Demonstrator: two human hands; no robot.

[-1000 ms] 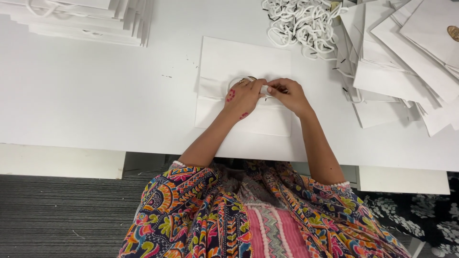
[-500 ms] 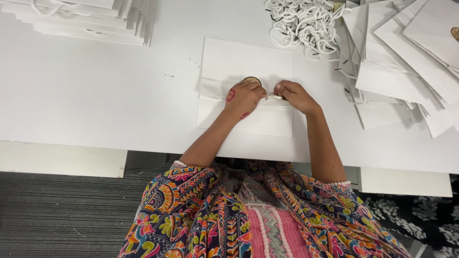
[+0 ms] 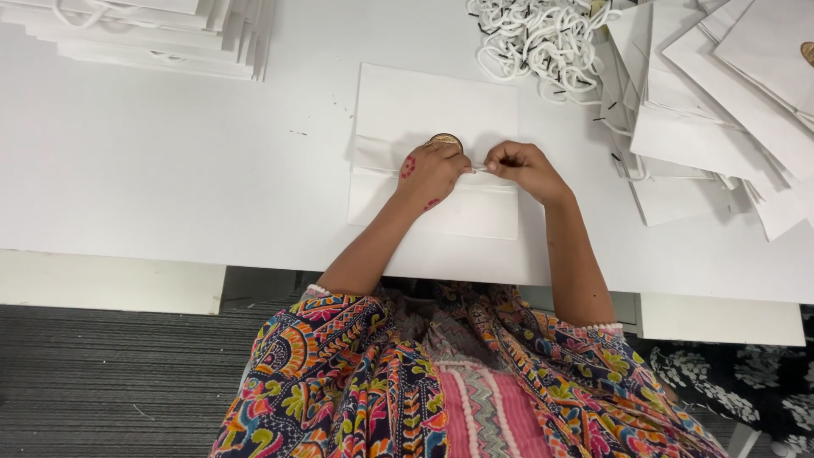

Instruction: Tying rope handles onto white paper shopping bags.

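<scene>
A flat white paper bag [image 3: 437, 110] lies on the table [image 3: 153, 170] under both hands. The left hand [image 3: 432, 174] presses it, fingers clenched beside a round gold label [image 3: 445, 139]; the right hand [image 3: 521, 165] pinches a white cord [image 3: 480, 167] between them.

Paper bag [image 3: 432, 106]: plain white, with round gold-brown seal [image 3: 445, 139]. Table [image 3: 170, 170]: white; cord handles [image 3: 538, 38]: white with black tips. Garment [image 3: 356, 382]: multicolour paisley print, pink zigzag centre; floor [image 3: 102, 382]: grey ribbed.
</scene>
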